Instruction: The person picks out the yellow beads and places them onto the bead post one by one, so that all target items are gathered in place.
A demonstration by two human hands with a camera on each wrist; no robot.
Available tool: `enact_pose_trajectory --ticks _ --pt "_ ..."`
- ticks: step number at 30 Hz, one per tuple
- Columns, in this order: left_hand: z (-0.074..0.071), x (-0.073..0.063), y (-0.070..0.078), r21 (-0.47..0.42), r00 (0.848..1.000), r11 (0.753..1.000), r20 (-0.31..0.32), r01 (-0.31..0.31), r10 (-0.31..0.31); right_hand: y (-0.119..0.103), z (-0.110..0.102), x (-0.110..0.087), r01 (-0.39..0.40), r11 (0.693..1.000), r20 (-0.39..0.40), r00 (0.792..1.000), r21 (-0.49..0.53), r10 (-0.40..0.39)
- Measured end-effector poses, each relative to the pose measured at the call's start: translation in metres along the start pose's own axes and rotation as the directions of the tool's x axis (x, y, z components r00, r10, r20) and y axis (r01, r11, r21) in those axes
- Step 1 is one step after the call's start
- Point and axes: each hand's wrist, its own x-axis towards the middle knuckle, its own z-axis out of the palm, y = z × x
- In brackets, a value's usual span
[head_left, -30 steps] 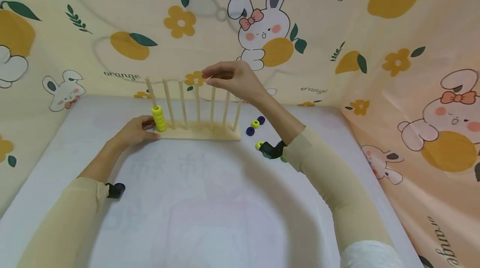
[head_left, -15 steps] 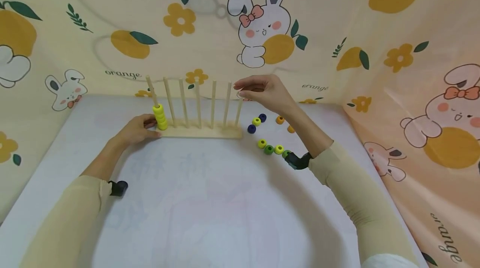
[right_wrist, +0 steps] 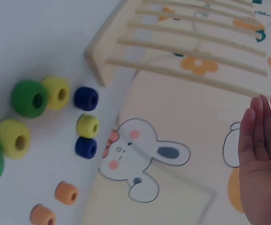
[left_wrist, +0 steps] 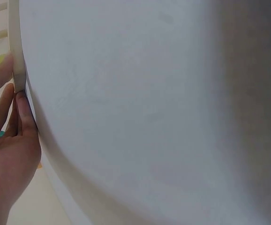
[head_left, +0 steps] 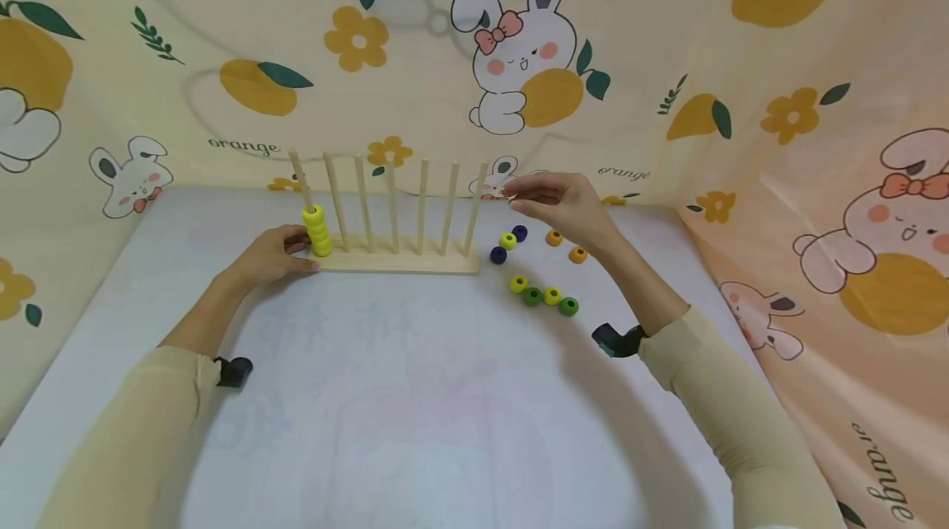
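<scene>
A pale wooden peg stand (head_left: 400, 263) with several upright pegs sits toward the back of the table. Yellow beads (head_left: 316, 232) are stacked on its leftmost peg; the other pegs are bare. My left hand (head_left: 267, 259) holds the left end of the base, thumb in front and fingers behind. In the left wrist view, that hand (left_wrist: 13, 154) has its fingers and thumb around the end of the base. Right of the stand, my right hand (head_left: 567, 203) is raised above the table, empty, its fingers loosely extended. The right wrist view shows these fingers (right_wrist: 262, 126) fairly straight.
Loose beads lie right of the stand: dark blue (head_left: 498, 255), yellow (head_left: 518, 283), green (head_left: 568, 306) and orange (head_left: 577, 254). A printed cloth (head_left: 415, 2) hangs behind and along the right side of the white table (head_left: 400, 397).
My right hand has moved right and lower, from over the middle pegs to beyond the stand's right end, uncovering the loose beads. The left hand has kept its hold.
</scene>
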Motion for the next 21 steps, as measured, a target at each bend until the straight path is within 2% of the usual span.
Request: enact_pose_trajectory --ticks 10,15,21 --pt "-0.001 -0.002 -0.001 -0.019 1.000 1.000 0.001 -0.012 0.012 0.017 -0.011 -0.023 -0.106 0.994 -0.032 0.994 0.016 0.106" --pt "-0.001 -0.004 -0.003 -0.019 1.000 1.000 0.006 -0.012 0.012 0.031 -0.015 -0.035 -0.128 0.992 -0.044 0.991 -0.001 0.128" --pt "-0.001 -0.002 -0.004 -0.022 0.999 0.998 -0.002 -0.051 0.051 0.048 -0.018 -0.054 -0.148 0.989 -0.076 0.986 -0.020 0.146"
